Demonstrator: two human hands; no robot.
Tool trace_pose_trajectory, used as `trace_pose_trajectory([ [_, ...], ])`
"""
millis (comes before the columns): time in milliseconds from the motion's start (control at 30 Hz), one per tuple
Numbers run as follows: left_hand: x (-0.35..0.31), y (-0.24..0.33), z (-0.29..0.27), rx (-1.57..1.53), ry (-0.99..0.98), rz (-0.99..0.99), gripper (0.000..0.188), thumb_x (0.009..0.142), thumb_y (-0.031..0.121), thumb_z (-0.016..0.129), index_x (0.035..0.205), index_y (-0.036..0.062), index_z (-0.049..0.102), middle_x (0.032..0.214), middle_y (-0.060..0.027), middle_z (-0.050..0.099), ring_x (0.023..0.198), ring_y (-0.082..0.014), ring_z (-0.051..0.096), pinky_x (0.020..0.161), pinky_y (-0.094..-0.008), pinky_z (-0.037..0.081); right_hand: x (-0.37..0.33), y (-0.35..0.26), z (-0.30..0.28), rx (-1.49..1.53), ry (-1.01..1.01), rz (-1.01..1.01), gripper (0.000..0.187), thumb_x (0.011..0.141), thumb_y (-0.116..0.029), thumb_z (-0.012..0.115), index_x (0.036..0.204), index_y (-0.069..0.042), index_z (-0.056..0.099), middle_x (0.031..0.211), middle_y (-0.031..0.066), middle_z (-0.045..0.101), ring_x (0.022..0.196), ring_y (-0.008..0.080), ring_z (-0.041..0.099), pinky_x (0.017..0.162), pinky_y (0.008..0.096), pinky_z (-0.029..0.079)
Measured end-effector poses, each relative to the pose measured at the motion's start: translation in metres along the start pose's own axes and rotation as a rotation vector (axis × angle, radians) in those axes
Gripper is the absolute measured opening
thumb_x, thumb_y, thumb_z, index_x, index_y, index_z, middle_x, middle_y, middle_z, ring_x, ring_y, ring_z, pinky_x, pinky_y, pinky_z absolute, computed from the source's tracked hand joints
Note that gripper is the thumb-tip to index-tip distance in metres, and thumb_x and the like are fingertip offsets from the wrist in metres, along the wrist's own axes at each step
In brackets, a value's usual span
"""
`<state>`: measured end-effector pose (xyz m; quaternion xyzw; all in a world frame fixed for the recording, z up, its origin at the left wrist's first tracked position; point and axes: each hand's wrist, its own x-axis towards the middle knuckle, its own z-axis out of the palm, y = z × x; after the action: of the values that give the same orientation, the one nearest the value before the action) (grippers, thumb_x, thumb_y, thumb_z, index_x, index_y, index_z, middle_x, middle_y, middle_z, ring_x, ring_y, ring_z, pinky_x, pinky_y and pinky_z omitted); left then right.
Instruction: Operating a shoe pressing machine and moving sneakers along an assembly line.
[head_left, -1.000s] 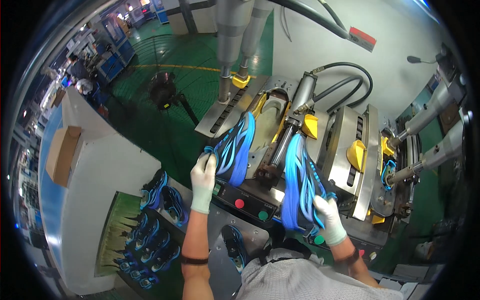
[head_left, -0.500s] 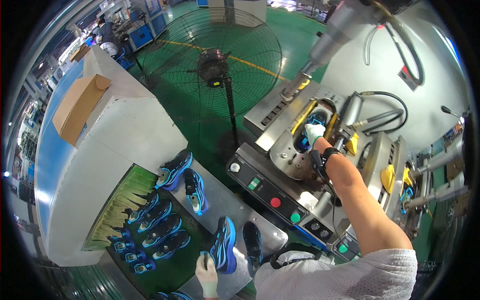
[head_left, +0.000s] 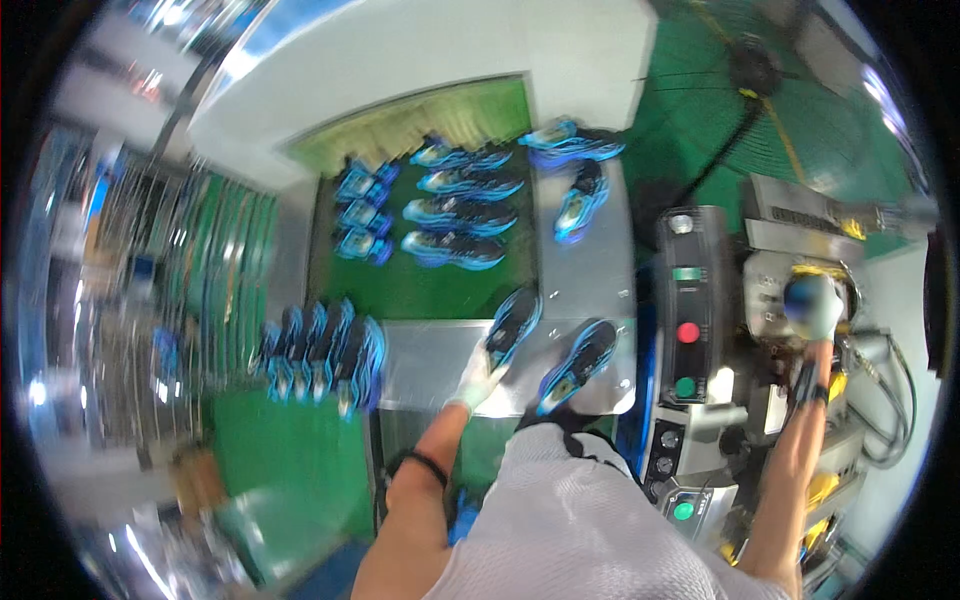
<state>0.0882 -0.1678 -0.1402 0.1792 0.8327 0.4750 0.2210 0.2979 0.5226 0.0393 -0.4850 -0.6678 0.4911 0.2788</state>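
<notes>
My left hand (head_left: 482,378), in a white glove, grips the heel end of a black and blue sneaker (head_left: 515,322) over the metal shelf (head_left: 430,365). Just right of it a second sneaker (head_left: 580,365) lies on the shelf, untouched. Far to the right, my gloved right hand (head_left: 826,308) reaches into the machine's metal fixture (head_left: 768,295). It is closed on a blurred dark blue sneaker (head_left: 803,300), whose far side the hand hides.
Several sneakers (head_left: 460,215) rest on the green conveyor belt (head_left: 400,290) before a fringed tunnel opening. More sneakers (head_left: 360,360) stand in a row at the left. A button panel (head_left: 690,300) lies between shelf and fixture; a standing fan (head_left: 755,65) is behind.
The view has swung left, toward the belt. My left hand now holds the sneaker farther up on the shelf, tilted to the right. My right hand stays at the machine fixture.
</notes>
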Motion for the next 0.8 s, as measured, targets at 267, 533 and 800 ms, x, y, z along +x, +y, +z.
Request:
trace_pose_trajectory([
  [267,-0.02,-0.045,0.001,0.25,0.027,-0.129,0.081,0.079,0.024,0.079,0.144,0.0017,0.034,0.13,-0.0252,0.05,0.122,-0.0419,0.05,0.106,-0.0458,0.04,-0.302,0.08,0.165,-1.035,-0.023,-0.669,0.09,0.083,-0.016,0.076,0.154,0.004,0.025,0.16,0.0282,0.022,0.15,0.0413,0.02,0.122,0.0491,0.017],
  [533,-0.011,-0.049,0.002,0.104,-0.132,-0.061,0.096,0.074,0.027,0.08,0.148,-0.0004,0.026,0.15,-0.0304,0.031,0.141,-0.0464,0.031,0.118,-0.0484,0.028,-0.357,0.121,0.197,-0.781,-0.232,-0.333,0.089,0.087,-0.028,0.074,0.153,0.006,0.025,0.158,0.0286,0.027,0.149,0.0388,0.025,0.121,0.0424,0.023],
  [800,0.017,-0.05,-0.012,0.079,-0.223,0.08,0.083,0.071,0.014,0.08,0.14,-0.0002,0.036,0.136,-0.0244,0.041,0.13,-0.0401,0.043,0.114,-0.0436,0.033,-0.422,0.155,0.38,-0.421,0.098,0.136,0.085,0.075,-0.02,0.077,0.147,-0.002,0.036,0.136,0.0245,0.052,0.129,0.0372,0.049,0.113,0.0464,0.034],
])
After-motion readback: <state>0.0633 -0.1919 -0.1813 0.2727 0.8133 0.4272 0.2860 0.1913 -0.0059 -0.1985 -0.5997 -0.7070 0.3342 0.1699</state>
